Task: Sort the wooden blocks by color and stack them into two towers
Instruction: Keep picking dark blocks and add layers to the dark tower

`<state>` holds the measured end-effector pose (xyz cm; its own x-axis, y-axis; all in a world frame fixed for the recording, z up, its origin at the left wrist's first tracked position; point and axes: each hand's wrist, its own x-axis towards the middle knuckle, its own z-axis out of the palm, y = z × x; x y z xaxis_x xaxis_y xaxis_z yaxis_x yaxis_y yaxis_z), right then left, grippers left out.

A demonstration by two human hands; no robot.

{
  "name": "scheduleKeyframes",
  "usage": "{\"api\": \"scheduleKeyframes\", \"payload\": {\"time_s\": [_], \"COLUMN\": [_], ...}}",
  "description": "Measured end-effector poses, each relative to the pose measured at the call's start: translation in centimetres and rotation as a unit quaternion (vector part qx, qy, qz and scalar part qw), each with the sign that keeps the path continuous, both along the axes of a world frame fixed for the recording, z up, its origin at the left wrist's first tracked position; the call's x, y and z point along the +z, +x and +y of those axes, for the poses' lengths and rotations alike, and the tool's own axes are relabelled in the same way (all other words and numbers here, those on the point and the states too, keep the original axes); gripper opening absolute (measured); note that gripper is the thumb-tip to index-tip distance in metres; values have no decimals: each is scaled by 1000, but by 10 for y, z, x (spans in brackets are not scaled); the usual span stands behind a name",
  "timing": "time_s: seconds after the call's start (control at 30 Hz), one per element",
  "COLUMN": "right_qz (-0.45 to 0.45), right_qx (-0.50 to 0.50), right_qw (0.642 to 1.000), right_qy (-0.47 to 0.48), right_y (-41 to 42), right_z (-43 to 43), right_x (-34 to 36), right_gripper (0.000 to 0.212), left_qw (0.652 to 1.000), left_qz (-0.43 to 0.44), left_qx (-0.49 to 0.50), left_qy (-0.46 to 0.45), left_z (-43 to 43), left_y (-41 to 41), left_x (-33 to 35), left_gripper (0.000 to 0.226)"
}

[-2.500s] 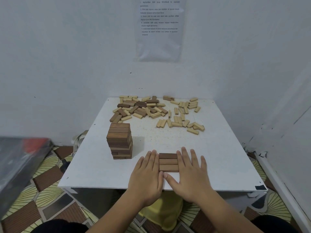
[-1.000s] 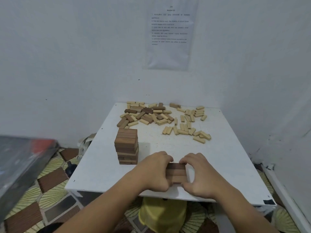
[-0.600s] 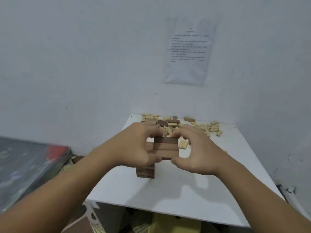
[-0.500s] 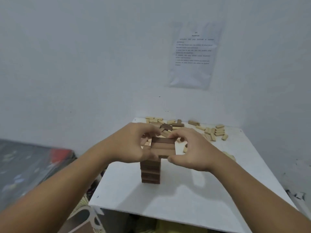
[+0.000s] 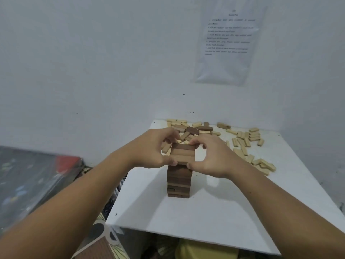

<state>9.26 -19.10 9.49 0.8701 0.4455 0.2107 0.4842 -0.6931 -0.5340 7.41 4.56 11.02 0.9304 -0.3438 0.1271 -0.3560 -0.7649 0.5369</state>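
A tower of dark brown blocks [image 5: 178,182] stands on the white table [image 5: 214,217]. A row of three dark brown blocks [image 5: 183,153] lies side by side right at the tower's top, held between both hands. My left hand [image 5: 153,148] grips its left end, thumb at the near corner. My right hand [image 5: 211,156] grips its right end the same way. Whether the row rests on the tower or hovers just above it I cannot tell. Behind, loose dark brown blocks [image 5: 193,130] lie mixed with pale ones, and light blocks [image 5: 246,144] are scattered at the back right.
The table stands in a white-walled corner with a printed sheet [image 5: 228,43] on the wall. A dark box with a red patch [image 5: 33,182] sits low at the left. A yellow object [image 5: 205,249] shows under the table's near edge.
Both hands closed on the row of three brown blocks at the table's front, lifted it and carried it left over the tower, then lowered it to the tower's top.
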Motion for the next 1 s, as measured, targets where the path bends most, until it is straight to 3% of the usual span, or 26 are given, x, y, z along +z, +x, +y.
{"api": "scheduleKeyframes", "payload": {"time_s": [1.0], "right_qz": [16], "right_qx": [4], "right_qw": [999], "right_qy": [-46], "right_y": [-7], "right_z": [8], "right_x": [0], "right_gripper": [54], "left_qw": [1000], "left_qz": [25], "left_qx": [-3], "left_qy": [6], "left_z": [6], "left_y": [1], "left_x": [-15], "left_gripper": [70]}}
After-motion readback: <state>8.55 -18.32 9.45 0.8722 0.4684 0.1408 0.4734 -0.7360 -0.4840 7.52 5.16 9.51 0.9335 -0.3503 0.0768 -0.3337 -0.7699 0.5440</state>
